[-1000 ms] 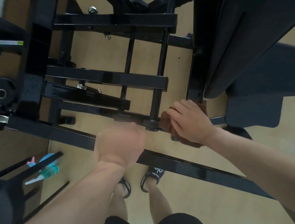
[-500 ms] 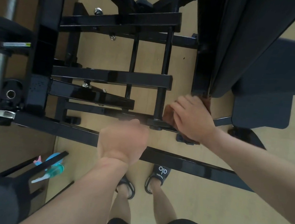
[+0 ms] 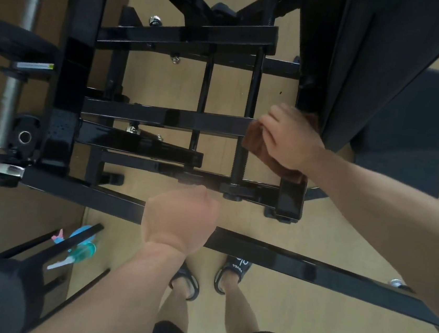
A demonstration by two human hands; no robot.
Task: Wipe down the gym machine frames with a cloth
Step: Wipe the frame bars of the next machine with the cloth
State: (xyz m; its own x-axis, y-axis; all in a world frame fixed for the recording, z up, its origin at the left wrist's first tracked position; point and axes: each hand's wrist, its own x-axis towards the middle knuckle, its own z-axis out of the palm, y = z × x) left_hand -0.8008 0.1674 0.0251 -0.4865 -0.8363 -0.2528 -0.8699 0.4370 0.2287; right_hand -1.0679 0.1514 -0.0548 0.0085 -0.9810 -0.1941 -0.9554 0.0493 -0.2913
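Observation:
A black steel machine frame fills the head view, with crossbars (image 3: 164, 116) and a long diagonal bar (image 3: 297, 265) near me. My right hand (image 3: 290, 138) grips a brown cloth (image 3: 254, 140) and presses it against the right end of the middle crossbar, beside a threaded vertical rod (image 3: 249, 109). My left hand (image 3: 179, 219) is curled over the long diagonal bar and grips it; its fingers are hidden behind the knuckles.
A dark padded seat (image 3: 387, 76) rises at the right. A steel barbell sleeve (image 3: 14, 82) and a black weight plate (image 3: 16, 39) sit at the left. A blue spray bottle (image 3: 77, 248) lies on the wooden floor behind thin black bars. My sandalled feet (image 3: 230, 274) stand below the diagonal bar.
My right hand has carried the cloth upward, from the lower bar by the rod's base to the end of the middle crossbar. The left hand stays on the diagonal bar.

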